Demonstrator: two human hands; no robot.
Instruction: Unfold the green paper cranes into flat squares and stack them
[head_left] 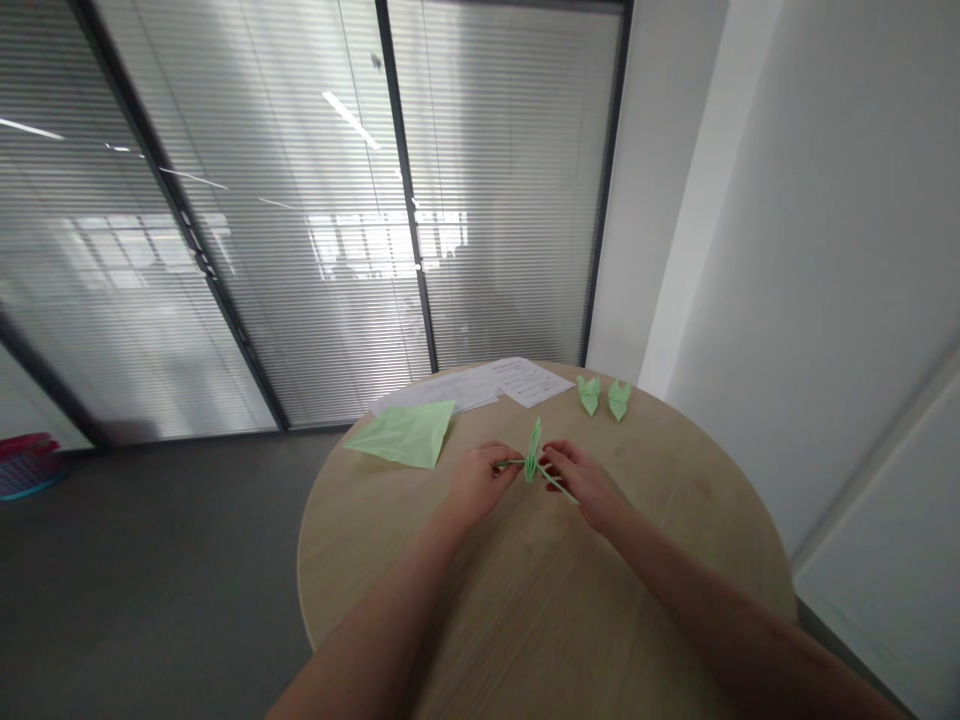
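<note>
A light green origami figure (532, 464) is held up above the middle of the round wooden table. It has a fan of folded layers at its centre and a thin arm sticking out to each side. The left arm is pinched between the thumb and fingers of my left hand (487, 478). Curled fingers of my right hand (581, 477) hold the figure from the right, by its other thin arm, which slants down toward the palm. Some of my right fingertips are hidden behind the paper.
A creased green paper sheet (405, 434) lies at the table's left. Printed white sheets (531, 380) lie along the back edge. Two folded green paper figures (589, 394) stand at the back right. A pink and blue basket (30, 467) is on the floor, far left.
</note>
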